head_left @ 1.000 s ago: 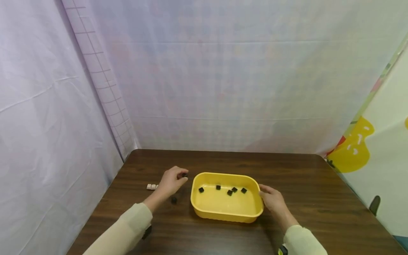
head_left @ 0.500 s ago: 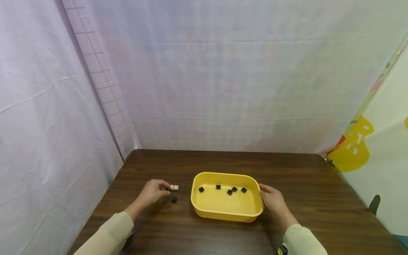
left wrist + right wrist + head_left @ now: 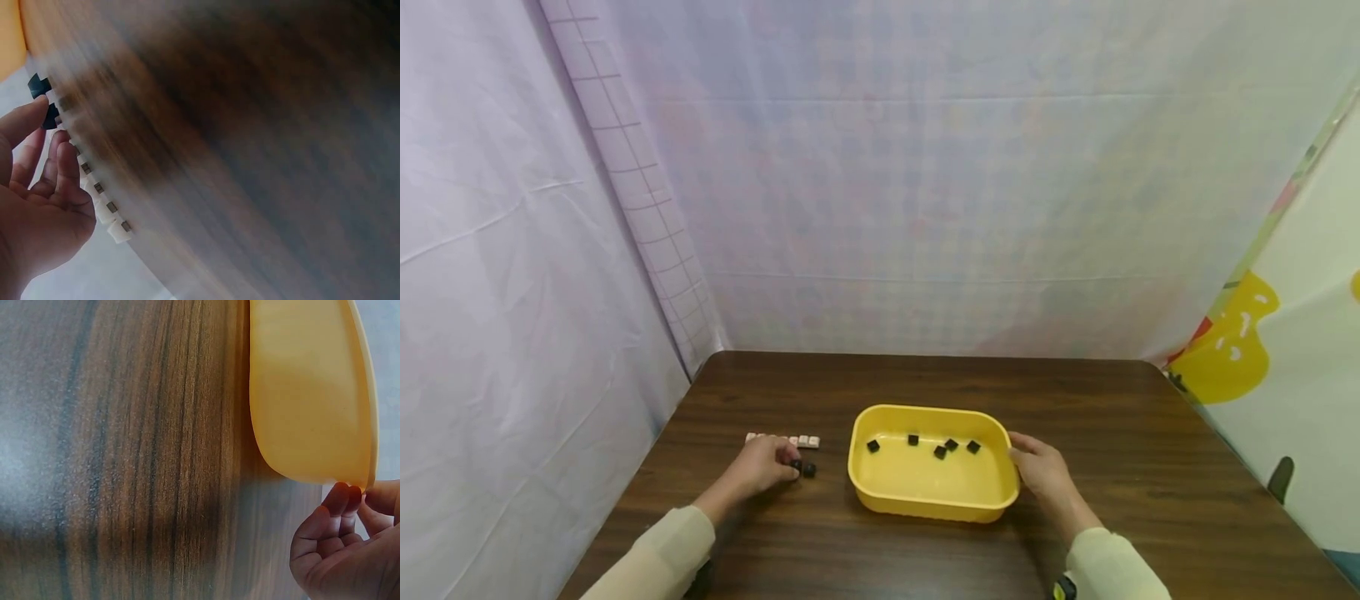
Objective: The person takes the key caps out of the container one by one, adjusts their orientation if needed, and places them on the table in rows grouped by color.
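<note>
My left hand [image 3: 762,463] is low over the table's left part. Its thumb and fingertips pinch a small black block [image 3: 50,117]. Directly beyond the held block stands a second black block [image 3: 809,470], almost touching it. Behind the hand runs a row of small white blocks [image 3: 805,442], partly hidden by the fingers. To the right sits a yellow basin [image 3: 925,505], with several black blocks [image 3: 940,452] scattered on its floor. My right hand [image 3: 1043,473] grips the basin's right end, thumb and fingers at its rim in the right wrist view.
The dark wood table [image 3: 1075,400] has a rounded far edge in front of a pale hanging cloth [image 3: 910,208]. White cloth [image 3: 512,292] hangs along the left, and a patterned cloth [image 3: 1300,350] along the right.
My left hand has moved left and toward me from beside the basin with the black block, past the white row, to the other black block. The right hand and basin stay put.
</note>
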Demonstrator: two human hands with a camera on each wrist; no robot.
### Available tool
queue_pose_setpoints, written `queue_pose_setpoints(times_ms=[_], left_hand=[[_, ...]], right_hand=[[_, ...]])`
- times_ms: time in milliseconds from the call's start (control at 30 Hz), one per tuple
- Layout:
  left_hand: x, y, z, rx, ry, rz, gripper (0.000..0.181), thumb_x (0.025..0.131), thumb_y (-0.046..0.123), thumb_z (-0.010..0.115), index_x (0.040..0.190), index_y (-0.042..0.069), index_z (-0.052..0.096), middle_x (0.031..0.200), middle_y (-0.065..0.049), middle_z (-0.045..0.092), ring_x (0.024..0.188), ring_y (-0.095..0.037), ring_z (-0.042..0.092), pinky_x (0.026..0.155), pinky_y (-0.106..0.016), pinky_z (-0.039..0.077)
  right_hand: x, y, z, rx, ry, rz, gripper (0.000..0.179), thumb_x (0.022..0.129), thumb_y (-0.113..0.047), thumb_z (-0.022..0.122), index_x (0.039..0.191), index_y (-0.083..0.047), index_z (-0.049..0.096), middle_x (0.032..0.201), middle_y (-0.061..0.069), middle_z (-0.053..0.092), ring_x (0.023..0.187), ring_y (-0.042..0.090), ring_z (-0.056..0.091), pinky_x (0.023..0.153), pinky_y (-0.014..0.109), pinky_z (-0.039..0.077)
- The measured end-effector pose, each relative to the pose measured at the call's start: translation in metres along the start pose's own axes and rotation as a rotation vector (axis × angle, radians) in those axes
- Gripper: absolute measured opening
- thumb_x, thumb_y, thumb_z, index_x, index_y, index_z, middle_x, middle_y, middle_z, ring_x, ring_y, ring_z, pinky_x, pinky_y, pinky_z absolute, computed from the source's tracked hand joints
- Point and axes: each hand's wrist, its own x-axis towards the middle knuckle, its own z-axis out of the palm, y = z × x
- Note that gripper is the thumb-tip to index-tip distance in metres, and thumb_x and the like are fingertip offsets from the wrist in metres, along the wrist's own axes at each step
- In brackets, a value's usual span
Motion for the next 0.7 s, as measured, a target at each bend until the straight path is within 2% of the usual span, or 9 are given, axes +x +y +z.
queue_pose_setpoints(times_ms=[133,333,700], left_hand=[[-0.0007,0.0004,0.0019,0.009,-0.001,-0.006,0.019,0.068,-0.001,0.080,0.082,0.005,0.070,0.069,0.004,0.059,0.067,-0.010,0.051,0.065,-0.028,0.044],[-0.0002,0.0009,0.0042,-0.036,-0.010,-0.046,0.025,0.068,-0.003,0.081,0.089,0.004,0.070,0.072,0.002,0.058,0.069,-0.011,0.051,0.065,-0.027,0.044],[-0.0031,-0.0030,0.0029,-0.089,-0.036,-0.044,0.033,0.069,-0.007,0.078,0.101,-0.001,0.069,0.073,0.001,0.058,0.068,-0.012,0.053,0.063,-0.026,0.044]], right_hand=[[0.0001,-0.0001,-0.0001,-0.004,-0.009,0.005,0.045,0.101,-0.007,0.045,0.142,0.011,0.043,0.131,0.035,0.052,0.087,0.021,0.064,0.070,0.030,0.055],[0.0010,-0.0004,0.0003,-0.029,0.005,0.002,0.044,0.101,-0.007,0.046,0.141,0.011,0.045,0.135,0.035,0.050,0.090,0.021,0.063,0.070,0.027,0.053],[0.0018,0.0003,0.0001,-0.045,0.005,-0.002,0.044,0.101,-0.006,0.045,0.141,0.011,0.045,0.135,0.035,0.049,0.094,0.024,0.063,0.071,0.027,0.053]])
